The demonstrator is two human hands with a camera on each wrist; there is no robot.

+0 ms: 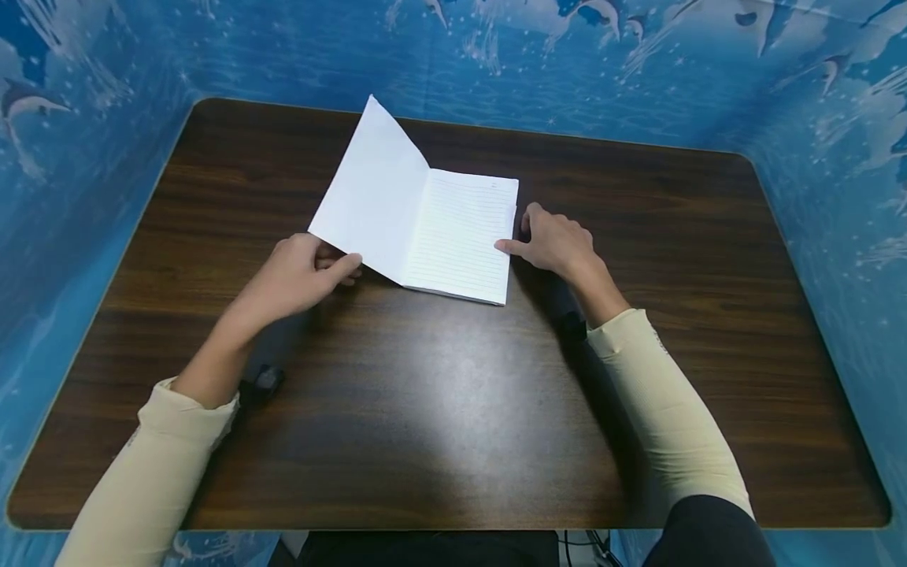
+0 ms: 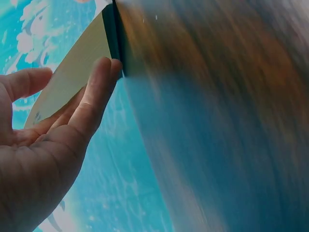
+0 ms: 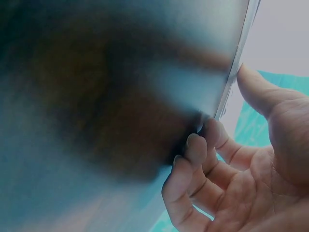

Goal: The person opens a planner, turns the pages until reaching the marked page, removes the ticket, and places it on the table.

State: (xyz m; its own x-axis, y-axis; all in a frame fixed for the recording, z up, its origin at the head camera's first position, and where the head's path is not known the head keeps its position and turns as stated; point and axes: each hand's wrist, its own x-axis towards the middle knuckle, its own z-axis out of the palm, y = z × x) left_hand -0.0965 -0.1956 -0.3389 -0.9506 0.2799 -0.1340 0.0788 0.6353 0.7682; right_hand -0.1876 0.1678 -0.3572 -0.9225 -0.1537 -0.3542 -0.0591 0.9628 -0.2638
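Pale left sleeve (image 1: 135,480) closest to the head camera, running up from the bottom edge; across from it, a pale right sleeve (image 1: 666,409) with a dark upper sleeve (image 1: 716,535) behind it; small black device (image 1: 268,378) beneath the left wrist, details too small to tell.

Notebook (image 1: 420,216) lies spread on the counter (image 1: 453,425), toward the far side and a little left of the middle; ruled page (image 1: 460,236) flat on the right, lines running across; plain white cover (image 1: 372,197) tilted up on the left, its far corner reaching past the counter's back edge in the head view; from the left wrist, the cover's outer face looks pale yellowish, with a dark strip along one side.

Both hands at the notebook; left hand (image 1: 305,276) touches the cover's near edge, fingers loosely extended beneath, thumb apart from them; right hand (image 1: 560,240) grasps the notebook's right side, thumb on the page edge, other fingers curled beside it.

Counter dark brown, wood-grained, with a bright patch of glare in front of the notebook; blue sea-print backdrop (image 1: 319,55) with dolphins surrounds it; black cables (image 1: 602,547) hang below the near edge.
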